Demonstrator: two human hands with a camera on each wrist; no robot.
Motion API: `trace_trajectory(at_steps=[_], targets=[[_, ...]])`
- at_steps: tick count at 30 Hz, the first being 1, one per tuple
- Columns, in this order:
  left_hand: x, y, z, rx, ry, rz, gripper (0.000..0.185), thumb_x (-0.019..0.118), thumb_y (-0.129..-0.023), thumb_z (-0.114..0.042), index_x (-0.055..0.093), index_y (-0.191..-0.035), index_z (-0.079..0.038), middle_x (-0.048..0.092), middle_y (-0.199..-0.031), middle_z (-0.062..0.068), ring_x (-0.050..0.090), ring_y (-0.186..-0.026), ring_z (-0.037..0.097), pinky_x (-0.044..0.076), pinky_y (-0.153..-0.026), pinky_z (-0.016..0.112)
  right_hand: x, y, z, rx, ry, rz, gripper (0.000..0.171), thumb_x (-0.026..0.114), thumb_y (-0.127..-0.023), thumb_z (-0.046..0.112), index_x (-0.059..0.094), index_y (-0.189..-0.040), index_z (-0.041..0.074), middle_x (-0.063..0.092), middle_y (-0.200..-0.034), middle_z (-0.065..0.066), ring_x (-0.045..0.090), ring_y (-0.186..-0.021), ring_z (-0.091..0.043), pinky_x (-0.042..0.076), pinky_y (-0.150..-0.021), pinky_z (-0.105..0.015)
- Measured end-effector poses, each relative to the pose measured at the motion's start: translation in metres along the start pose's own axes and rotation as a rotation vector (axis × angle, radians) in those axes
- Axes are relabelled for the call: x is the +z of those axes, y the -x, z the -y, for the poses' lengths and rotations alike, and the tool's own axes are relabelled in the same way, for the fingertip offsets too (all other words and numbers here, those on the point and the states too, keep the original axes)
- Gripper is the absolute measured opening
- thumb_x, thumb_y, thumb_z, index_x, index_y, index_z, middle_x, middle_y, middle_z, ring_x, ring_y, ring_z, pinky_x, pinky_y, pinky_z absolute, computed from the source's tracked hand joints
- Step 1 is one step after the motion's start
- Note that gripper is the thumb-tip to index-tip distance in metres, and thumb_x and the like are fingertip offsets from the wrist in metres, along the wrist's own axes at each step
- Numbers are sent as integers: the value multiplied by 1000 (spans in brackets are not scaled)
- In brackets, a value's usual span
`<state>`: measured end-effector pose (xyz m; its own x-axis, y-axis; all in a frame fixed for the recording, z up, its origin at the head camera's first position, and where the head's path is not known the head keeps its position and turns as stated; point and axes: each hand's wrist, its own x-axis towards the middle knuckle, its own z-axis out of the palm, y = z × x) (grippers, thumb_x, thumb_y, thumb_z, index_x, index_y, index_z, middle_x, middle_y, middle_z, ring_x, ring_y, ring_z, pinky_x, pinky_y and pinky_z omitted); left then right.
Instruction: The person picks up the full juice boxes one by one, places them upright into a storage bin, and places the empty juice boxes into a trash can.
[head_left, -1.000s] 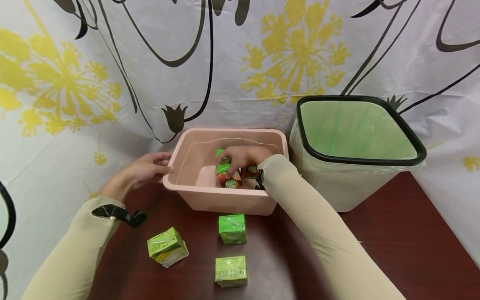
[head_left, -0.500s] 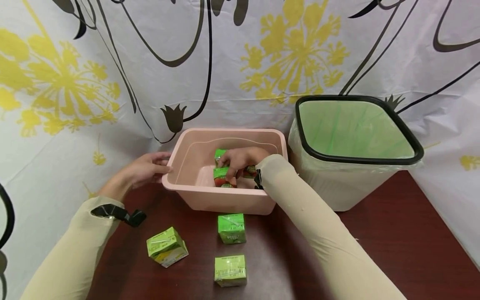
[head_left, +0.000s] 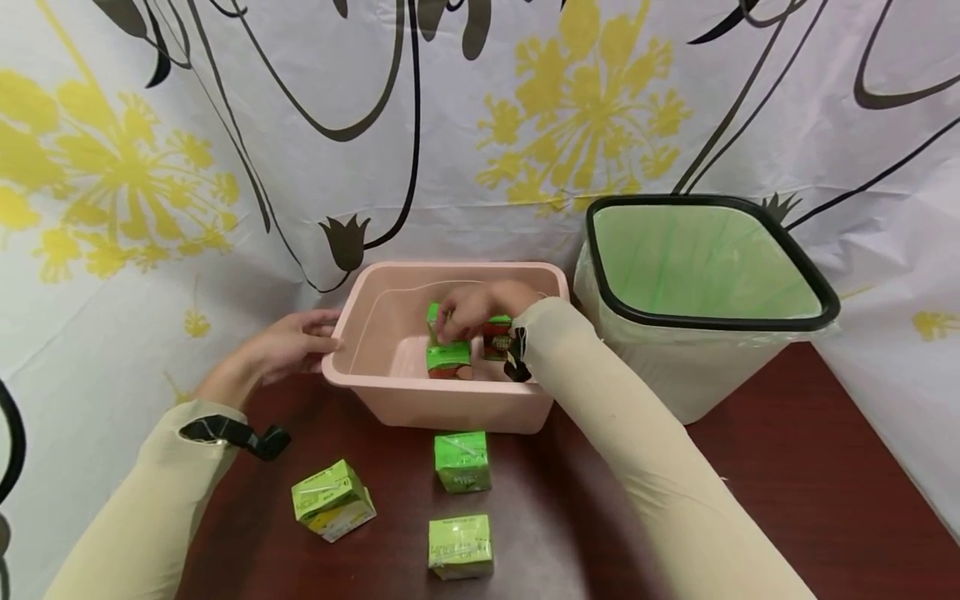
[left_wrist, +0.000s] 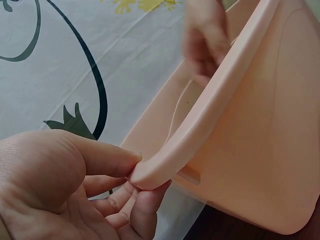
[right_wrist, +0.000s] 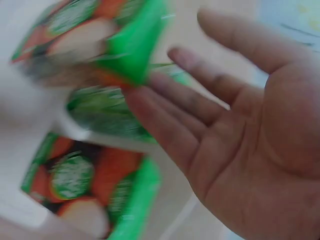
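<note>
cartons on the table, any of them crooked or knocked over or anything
One stands out: the left carton sits turned at an angle and looks tipped, unlike the two squared cartons, one near the pink tub and one nearer the camera. No spill or damage shows. The trash bin stands upright.

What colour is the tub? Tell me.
The tub is pale pink all over, plain. It shows best in the head view.
</note>
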<state>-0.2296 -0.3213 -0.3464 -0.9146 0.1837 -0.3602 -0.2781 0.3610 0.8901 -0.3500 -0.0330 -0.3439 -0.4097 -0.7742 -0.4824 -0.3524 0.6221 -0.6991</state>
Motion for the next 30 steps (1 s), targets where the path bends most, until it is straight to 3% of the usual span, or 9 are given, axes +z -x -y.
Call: trace_trajectory(at_steps=[3, 5, 7, 9, 14, 17, 19, 22, 30], targets=[[1, 0, -1, 9, 4, 3, 70, 56, -103, -3, 16, -160, 5, 42, -145, 31, 66, -96, 14, 59, -82, 30, -9, 11, 17, -46, 87, -102, 34, 56, -99, 9, 60, -131, -3, 60, -95, -10, 55, -78, -16, 48, -74, -28], [1, 0, -1, 14, 1, 7, 70, 56, -103, -3, 16, -160, 5, 42, -145, 32, 66, -96, 14, 59, -82, 30, -11, 18, 29, -66, 159, -155, 42, 56, -101, 13, 56, -141, 0, 63, -120, -14, 61, -102, -20, 50, -91, -31], [1, 0, -1, 13, -2, 8, 70, 56, -103, -3, 16, -160, 5, 42, -144, 31, 66, -97, 14, 59, -83, 31, -11, 24, 39, -91, 249, -205, 50, 58, -102, 18, 49, -149, 2, 55, -145, -14, 53, -130, -24, 44, -106, -32], [1, 1, 0, 15, -3, 11, 70, 57, -103, -3, 17, -160, 4, 44, -143, 31, 67, -97, 14, 59, -83, 31, -7, 31, 49, -123, 339, -233, 53, 57, -103, 22, 46, -152, 4, 51, -151, -14, 48, -137, -27, 41, -111, -34], [-2, 3, 2, 17, -12, 15, 69, 57, -103, -4, 18, -160, 3, 46, -141, 30, 67, -96, 14, 59, -82, 31, 15, 51, 63, -212, 478, -292, 60, 56, -106, 36, 37, -158, 13, 55, -147, -8, 61, -122, -23, 40, -110, -33], [-2, 3, 2, 19, -13, 14, 69, 57, -103, -5, 18, -160, 3, 45, -141, 30, 67, -95, 14, 59, -82, 30, 30, 69, 62, -273, 544, -318, 65, 57, -104, 40, 34, -160, 15, 48, -154, -8, 53, -133, -21, 34, -115, -33], [-2, 3, 2, 26, -15, 17, 70, 57, -103, -5, 18, -160, 4, 46, -140, 29, 67, -95, 14, 59, -82, 30, 39, 83, 59, -308, 598, -333, 69, 58, -103, 44, 33, -160, 15, 31, -164, -10, 31, -149, -23, 28, -120, -35], [-1, 1, 1, 34, -14, 17, 70, 57, -102, -5, 18, -159, 6, 51, -135, 25, 68, -95, 14, 59, -82, 31, 52, 106, 52, -343, 617, -344, 71, 61, -102, 44, 32, -161, 17, 22, -166, -15, 22, -153, -28, 26, -121, -39], [0, 1, -1, 28, -34, 28, 71, 56, -103, -5, 16, -160, 5, 49, -135, 25, 67, -94, 14, 59, -81, 30, 76, 161, 30, -455, 646, -418, 75, 65, -99, 45, 35, -160, 14, 25, -165, -15, 21, -153, -30, 22, -122, -49]])
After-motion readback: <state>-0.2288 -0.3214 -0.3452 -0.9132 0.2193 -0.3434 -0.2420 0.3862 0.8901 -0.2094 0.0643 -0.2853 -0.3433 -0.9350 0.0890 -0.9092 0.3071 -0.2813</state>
